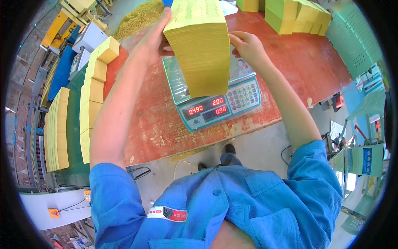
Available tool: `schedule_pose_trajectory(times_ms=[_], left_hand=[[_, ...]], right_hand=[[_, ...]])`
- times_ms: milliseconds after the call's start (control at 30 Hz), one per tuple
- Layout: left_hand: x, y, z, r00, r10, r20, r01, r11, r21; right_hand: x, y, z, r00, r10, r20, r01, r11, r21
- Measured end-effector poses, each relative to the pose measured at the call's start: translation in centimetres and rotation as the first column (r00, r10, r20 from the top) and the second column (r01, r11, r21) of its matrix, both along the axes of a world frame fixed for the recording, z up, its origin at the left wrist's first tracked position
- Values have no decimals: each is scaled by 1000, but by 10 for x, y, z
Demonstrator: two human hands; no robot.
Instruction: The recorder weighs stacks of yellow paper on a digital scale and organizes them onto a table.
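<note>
A tall stack of yellow paper sheets [203, 54] with an embossed pattern on top stands upright over the pan of a digital weighing scale [224, 114]. My left hand [159, 43] presses against the stack's left side, thumb pointing up along its edge and fingers partly hidden behind it. On the opposite side, my right hand [248, 46] has its fingers bent against the stack's right edge, some of them out of sight. Red digits are lit on the scale's display, beside a keypad. Whether the stack's full weight rests on the pan I cannot tell.
The scale stands on a worn red table [149, 141]. Yellow paper blocks [92, 89] line its left side, near a longer paper row [58, 128]. More paper stacks [294, 16] sit at the back right, by a green perforated panel [352, 37]. Loose yellow shreds [139, 18] lie at the far left.
</note>
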State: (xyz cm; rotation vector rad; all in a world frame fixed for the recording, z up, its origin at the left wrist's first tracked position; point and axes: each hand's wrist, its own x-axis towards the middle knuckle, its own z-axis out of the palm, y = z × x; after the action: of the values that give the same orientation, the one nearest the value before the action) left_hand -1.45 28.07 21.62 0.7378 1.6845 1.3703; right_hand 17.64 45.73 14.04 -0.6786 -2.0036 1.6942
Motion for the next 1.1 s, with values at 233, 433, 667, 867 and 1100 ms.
schedule_pose_trajectory(times_ms=[233, 433, 667, 867, 1100], left_hand=[[28, 17, -80, 957, 243, 157, -285, 882, 374], [32, 26, -108, 869, 187, 459, -422, 765, 487], [26, 7, -112, 604, 593, -533, -493, 803, 334], [4, -206, -222, 727, 685, 32, -660, 686, 308], [104, -313, -225, 306, 952, 19, -951, 305, 46]], right_hand=[[-27, 10, -67, 941, -236, -243, 158, 940, -302], [-73, -11, -58, 933, -50, -357, -97, 920, -381], [-76, 46, -92, 932, -3, -362, -101, 958, -267], [71, 113, -125, 936, -163, -311, 136, 985, -108], [174, 139, -164, 973, -229, -40, 228, 973, -19]])
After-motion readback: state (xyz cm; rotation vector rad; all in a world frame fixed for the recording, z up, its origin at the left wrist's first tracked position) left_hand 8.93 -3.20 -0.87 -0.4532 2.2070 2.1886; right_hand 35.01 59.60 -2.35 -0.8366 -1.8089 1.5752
